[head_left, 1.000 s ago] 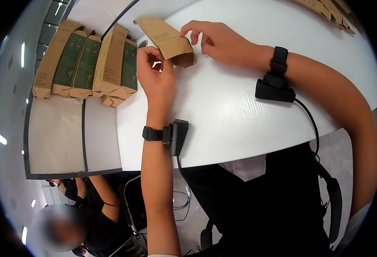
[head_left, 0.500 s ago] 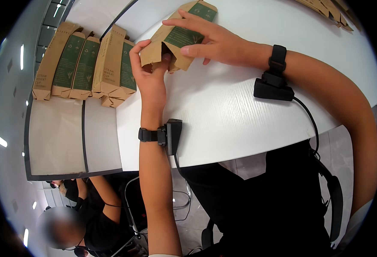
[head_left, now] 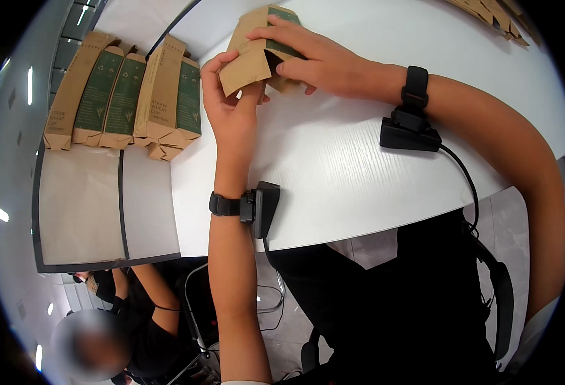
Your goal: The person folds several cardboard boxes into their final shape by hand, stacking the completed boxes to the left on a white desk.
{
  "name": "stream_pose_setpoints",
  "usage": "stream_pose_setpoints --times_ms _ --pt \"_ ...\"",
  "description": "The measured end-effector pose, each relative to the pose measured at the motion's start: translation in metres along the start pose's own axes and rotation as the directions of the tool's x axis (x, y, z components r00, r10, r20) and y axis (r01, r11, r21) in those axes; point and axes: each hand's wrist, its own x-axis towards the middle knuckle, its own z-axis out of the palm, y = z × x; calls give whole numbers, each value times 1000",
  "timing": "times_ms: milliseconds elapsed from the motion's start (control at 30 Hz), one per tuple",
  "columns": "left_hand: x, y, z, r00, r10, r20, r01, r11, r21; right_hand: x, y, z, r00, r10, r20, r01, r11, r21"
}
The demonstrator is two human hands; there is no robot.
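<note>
A brown cardboard carton (head_left: 257,54) with a green printed panel lies on the white table (head_left: 334,173), near its far edge. My left hand (head_left: 231,106) grips the carton's near end, thumb and fingers pinching an open end flap. My right hand (head_left: 308,58) lies over the top of the carton, fingers spread across its green side and pressing it down. Both wrists carry black bands with small black devices, and a cable runs from the right one.
Several assembled brown and green cartons (head_left: 125,96) lie in a row at the left, across the table seam. More flat brown cardboard pieces (head_left: 494,16) sit at the far right edge. Another person (head_left: 122,308) sits below left, beside the table's near edge.
The flat brown piece has been opened up into a box shape and turned so its green panel shows. My right hand moved from its far edge onto its top, and my left hand took the end flap.
</note>
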Motion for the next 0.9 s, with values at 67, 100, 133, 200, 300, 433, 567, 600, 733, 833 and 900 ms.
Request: stream_pose_setpoints --times_ms 67,100,133,200,300,433,567,600,733,833,900 --pt "-2 -3 6 995 71 -68 -65 994 82 -6 -8 -4 998 52 41 -57 989 135" --pt "-3 -4 7 980 147 -131 -124 977 171 -6 -10 -5 998 51 42 -56 989 136" --pt "-3 -6 5 980 148 -133 -124 977 173 -6 -11 -5 996 54 64 -64 986 156" --pt "-1 -10 2 944 309 -113 -277 932 233 -5 -7 -9 995 60 82 -74 983 169" --pt "-2 -6 -6 957 270 -111 -240 945 223 -1 0 -11 983 -72 168 40 982 185" --pt "0 -7 -12 972 197 -126 -174 969 178 -5 -5 -8 990 -9 140 -30 960 277" --pt "-1 -8 -13 952 290 -94 -233 891 391 -4 -2 -3 995 -27 98 -2 957 292" --pt "-1 -9 -10 952 291 -94 -233 890 391 -3 0 -1 995 -28 98 -1 957 291" --pt "1 -16 -7 933 338 -122 -279 895 349 -1 -2 -2 995 -64 74 33 933 359" --pt "1 -12 -5 936 347 -61 -273 825 495 -2 -4 -3 997 -42 72 8 907 420" --pt "1 -11 -6 916 394 -74 -299 795 528 -2 -6 -2 998 -35 60 5 897 441"
